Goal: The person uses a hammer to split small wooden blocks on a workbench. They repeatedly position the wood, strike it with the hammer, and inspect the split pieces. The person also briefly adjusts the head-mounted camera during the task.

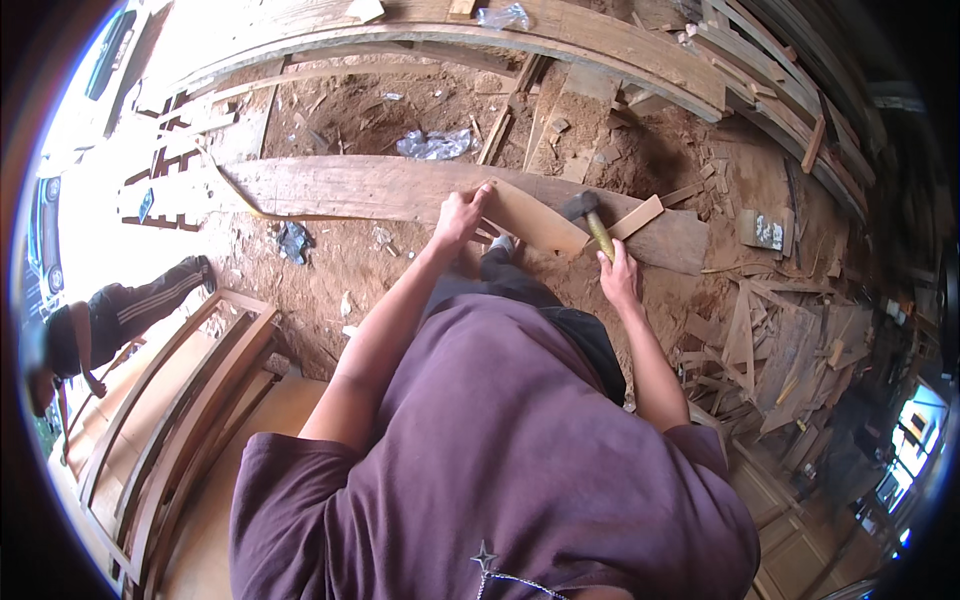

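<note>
My left hand (459, 216) grips the near-left edge of a flat, light-brown wooden board (534, 219), thumb on top. The board lies slantwise over a long, worn plank (337, 186). In my right hand (621, 279) is a hammer (600, 231) with a yellowish handle. Its dark head is over the plank, just beyond the board's right part. A short wooden strip (636, 219) meets the board's right end at an angle; whether they are joined I cannot tell. My fingers hide the lower end of the hammer handle.
Another person (142, 307) stands at the left beside wooden frames (184, 420). A long bench board (577, 41) runs across the far side. Scrap wood (787, 352) is heaped at the right. Clear plastic (435, 144) and a dark plastic piece (294, 241) lie on the sawdust-covered ground.
</note>
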`<state>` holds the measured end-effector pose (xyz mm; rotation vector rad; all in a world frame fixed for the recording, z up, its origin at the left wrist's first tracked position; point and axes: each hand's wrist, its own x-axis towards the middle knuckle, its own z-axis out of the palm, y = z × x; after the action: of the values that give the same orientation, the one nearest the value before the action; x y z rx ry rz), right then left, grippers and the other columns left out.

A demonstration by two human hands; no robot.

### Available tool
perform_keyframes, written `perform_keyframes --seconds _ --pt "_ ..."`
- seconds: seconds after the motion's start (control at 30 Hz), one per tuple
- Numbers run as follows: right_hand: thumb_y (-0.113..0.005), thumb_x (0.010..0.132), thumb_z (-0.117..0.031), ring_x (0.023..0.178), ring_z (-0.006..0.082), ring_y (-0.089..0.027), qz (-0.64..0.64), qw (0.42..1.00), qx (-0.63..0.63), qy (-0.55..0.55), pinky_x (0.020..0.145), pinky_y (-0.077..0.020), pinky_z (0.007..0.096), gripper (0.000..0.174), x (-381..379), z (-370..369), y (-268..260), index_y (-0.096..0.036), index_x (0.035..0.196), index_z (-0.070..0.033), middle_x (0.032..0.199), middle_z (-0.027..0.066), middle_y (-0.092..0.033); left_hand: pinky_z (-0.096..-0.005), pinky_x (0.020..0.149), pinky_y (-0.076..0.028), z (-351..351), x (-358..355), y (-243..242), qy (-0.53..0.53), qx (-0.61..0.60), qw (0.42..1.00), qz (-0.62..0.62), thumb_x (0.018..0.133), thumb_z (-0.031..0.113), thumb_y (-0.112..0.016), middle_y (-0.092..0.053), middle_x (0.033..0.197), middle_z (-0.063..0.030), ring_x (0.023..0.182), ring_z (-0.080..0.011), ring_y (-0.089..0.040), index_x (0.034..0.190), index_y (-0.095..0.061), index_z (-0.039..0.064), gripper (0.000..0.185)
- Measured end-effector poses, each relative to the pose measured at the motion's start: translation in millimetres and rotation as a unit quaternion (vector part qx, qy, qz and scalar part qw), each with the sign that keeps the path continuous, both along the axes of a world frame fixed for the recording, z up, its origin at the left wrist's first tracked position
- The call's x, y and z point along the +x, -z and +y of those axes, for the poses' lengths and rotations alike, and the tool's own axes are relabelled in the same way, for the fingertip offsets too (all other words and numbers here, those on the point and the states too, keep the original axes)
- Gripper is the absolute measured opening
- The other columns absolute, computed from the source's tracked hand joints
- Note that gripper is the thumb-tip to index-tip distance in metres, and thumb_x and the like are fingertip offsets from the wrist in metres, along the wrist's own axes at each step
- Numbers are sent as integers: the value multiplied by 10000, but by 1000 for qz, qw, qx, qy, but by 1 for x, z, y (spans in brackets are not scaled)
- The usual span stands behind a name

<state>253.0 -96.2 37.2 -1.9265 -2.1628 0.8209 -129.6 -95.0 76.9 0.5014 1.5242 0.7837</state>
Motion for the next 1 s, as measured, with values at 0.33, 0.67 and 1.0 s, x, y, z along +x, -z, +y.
perform_keyframes --seconds 0.33,0.67,1.0 --pt "-662 1085 -380 1339 399 -618 190 968 -167 12 1099 -483 461 724 -41 8 -94 -427 1544 127 1342 314 -665 -414 615 -693 -1 3 -1 24 16 999 45 1138 416 -541 -794 1054 -238 739 -310 -816 1378 -685 -24 522" --pt "-674 1062 -363 1165 533 -679 123 978 -109 -125 995 -541 540 615 -138 34 -101 -543 1467 80 1213 368 -707 -423 644 -691 -3 -1 -4 37 49 997 -46 1173 321 -458 -784 1095 -250 795 -329 -823 1540 -544 -13 504" --pt "-697 1052 -256 1051 527 -715 132 978 -41 -158 878 -575 532 518 -138 31 -86 -574 1440 64 1097 357 -728 -404 625 -697 -3 -2 -18 31 59 997 -25 1173 315 -440 -789 988 -260 766 -325 -821 1443 -592 -72 496"
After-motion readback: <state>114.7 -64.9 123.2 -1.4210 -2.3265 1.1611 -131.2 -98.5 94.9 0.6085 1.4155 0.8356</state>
